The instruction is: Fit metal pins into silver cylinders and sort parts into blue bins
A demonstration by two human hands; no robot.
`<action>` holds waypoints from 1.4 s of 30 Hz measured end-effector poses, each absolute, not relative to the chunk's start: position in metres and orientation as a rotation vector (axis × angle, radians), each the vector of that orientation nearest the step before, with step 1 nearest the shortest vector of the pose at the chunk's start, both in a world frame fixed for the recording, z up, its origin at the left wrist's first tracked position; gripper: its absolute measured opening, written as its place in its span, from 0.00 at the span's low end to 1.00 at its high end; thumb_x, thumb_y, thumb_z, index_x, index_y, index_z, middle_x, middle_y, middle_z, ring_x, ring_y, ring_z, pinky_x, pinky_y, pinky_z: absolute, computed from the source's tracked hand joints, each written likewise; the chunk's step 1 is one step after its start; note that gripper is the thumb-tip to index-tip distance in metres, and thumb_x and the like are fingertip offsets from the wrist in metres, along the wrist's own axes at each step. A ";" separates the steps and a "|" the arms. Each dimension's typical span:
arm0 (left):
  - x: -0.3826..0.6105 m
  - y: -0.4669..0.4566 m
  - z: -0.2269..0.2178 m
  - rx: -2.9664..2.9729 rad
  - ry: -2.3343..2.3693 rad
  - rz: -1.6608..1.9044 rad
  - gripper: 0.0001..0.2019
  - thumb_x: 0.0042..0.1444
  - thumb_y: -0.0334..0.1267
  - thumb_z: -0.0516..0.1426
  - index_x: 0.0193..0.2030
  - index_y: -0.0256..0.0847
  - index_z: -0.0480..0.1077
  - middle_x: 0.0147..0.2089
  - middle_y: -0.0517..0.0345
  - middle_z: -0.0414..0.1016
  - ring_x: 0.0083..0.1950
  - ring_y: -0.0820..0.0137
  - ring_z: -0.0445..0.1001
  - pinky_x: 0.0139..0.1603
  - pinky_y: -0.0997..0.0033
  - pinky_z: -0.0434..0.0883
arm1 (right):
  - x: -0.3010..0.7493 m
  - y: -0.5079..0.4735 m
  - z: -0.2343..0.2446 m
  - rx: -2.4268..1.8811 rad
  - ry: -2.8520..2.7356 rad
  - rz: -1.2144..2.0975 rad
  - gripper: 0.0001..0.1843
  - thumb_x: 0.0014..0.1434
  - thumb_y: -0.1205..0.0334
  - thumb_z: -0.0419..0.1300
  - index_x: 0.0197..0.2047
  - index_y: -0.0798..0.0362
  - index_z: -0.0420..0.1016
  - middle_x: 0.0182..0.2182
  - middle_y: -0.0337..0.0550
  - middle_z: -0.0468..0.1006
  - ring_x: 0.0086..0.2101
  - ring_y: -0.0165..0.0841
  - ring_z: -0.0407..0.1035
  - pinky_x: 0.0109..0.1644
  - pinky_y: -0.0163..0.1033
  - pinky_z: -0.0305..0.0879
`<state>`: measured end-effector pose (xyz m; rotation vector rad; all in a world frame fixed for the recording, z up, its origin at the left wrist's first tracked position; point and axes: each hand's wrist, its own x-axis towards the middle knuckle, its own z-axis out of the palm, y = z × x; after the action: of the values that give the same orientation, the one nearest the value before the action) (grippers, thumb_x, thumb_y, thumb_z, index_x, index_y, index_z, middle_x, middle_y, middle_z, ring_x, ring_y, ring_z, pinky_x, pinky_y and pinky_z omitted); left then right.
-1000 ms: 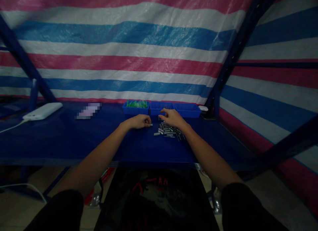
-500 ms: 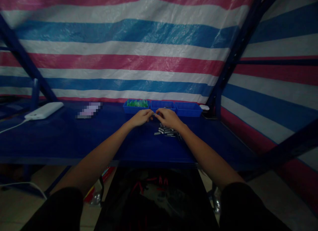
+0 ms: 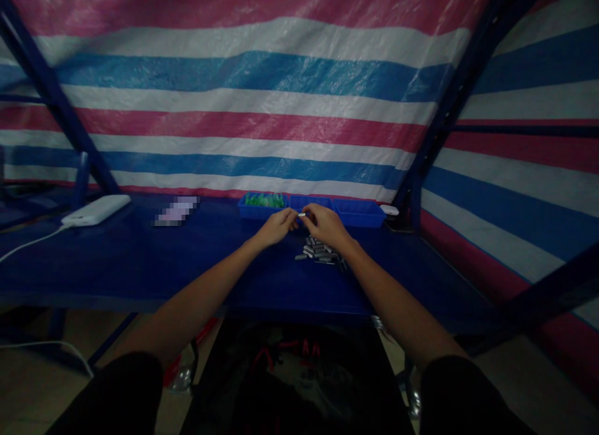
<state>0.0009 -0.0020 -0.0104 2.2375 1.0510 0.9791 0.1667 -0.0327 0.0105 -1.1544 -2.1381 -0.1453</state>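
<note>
My left hand [image 3: 277, 228] and my right hand [image 3: 326, 224] meet above the blue table, fingertips pinched around the two ends of a small shiny metal piece [image 3: 302, 215]. Its exact kind is too small to make out. Just below my right hand lies a loose pile of small silver-grey metal pieces [image 3: 322, 253]. Behind my hands stand blue bins in a row. Green pieces [image 3: 264, 200] fill the left bin [image 3: 248, 211]; the middle bin [image 3: 311, 201] is partly hidden by my hands, and the right bin [image 3: 359, 215] shows bare walls.
A white power bank [image 3: 97, 210] with a cable lies on the table [image 3: 187, 266] at the left, near a blurred flat item [image 3: 176, 211]. A small white case [image 3: 389, 210] and a dark flat object [image 3: 399, 226] sit right of the bins. Blue frame posts and striped sheeting enclose the table.
The view has shifted slightly, so the scene sits lower and further right. My fingers have parted a little, and more of the metal piece shows between them.
</note>
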 end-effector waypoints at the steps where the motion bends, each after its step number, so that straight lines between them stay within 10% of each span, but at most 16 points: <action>1: 0.003 -0.001 -0.012 2.302 1.058 0.941 0.15 0.61 0.38 0.40 0.42 0.35 0.65 0.31 0.56 0.71 0.32 0.72 0.69 0.37 0.72 0.67 | 0.168 -0.031 0.013 -1.171 -2.103 -0.198 0.11 0.59 0.60 0.50 0.41 0.54 0.68 0.31 0.42 0.74 0.30 0.31 0.66 0.34 0.33 0.56; 6: 0.012 0.005 -0.019 2.799 1.261 0.621 0.17 0.56 0.32 0.49 0.52 0.43 0.64 0.43 0.52 0.70 0.44 0.64 0.69 0.44 0.66 0.66 | 0.180 -0.011 0.020 -1.463 -1.809 -0.396 0.18 0.61 0.59 0.47 0.52 0.54 0.63 0.41 0.49 0.74 0.39 0.38 0.68 0.40 0.38 0.59; 12: 0.010 0.010 -0.028 2.741 1.365 0.668 0.13 0.51 0.44 0.55 0.41 0.40 0.69 0.39 0.51 0.69 0.41 0.63 0.69 0.41 0.65 0.66 | 0.192 -0.011 0.002 -1.659 -1.932 -0.257 0.27 0.58 0.56 0.53 0.60 0.52 0.54 0.37 0.48 0.75 0.36 0.39 0.70 0.37 0.39 0.61; 24: 0.006 0.010 -0.023 1.735 0.883 1.204 0.06 0.51 0.32 0.53 0.34 0.39 0.58 0.23 0.68 0.63 0.24 0.78 0.65 0.30 0.78 0.62 | 0.158 -0.027 0.000 -1.121 -2.198 -0.121 0.15 0.55 0.69 0.53 0.47 0.56 0.65 0.36 0.45 0.72 0.35 0.32 0.66 0.41 0.37 0.60; 36: 0.007 -0.004 -0.009 1.589 0.765 1.180 0.15 0.44 0.41 0.60 0.38 0.36 0.68 0.33 0.57 0.73 0.35 0.73 0.71 0.41 0.70 0.66 | 0.165 -0.026 0.008 -1.183 -2.135 -0.089 0.11 0.62 0.63 0.47 0.33 0.54 0.69 0.30 0.44 0.72 0.33 0.32 0.66 0.39 0.37 0.60; 42: 0.004 -0.006 -0.002 1.700 0.932 1.237 0.14 0.52 0.46 0.53 0.33 0.35 0.69 0.26 0.60 0.70 0.28 0.75 0.67 0.32 0.73 0.64 | 0.165 -0.029 0.009 -1.053 -2.179 -0.181 0.13 0.59 0.64 0.50 0.47 0.57 0.63 0.38 0.49 0.72 0.37 0.34 0.67 0.40 0.38 0.62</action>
<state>0.0040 -0.0060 -0.0020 1.7001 0.9316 1.2369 0.1655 -0.0293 0.0087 -1.0529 -2.1793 -0.1806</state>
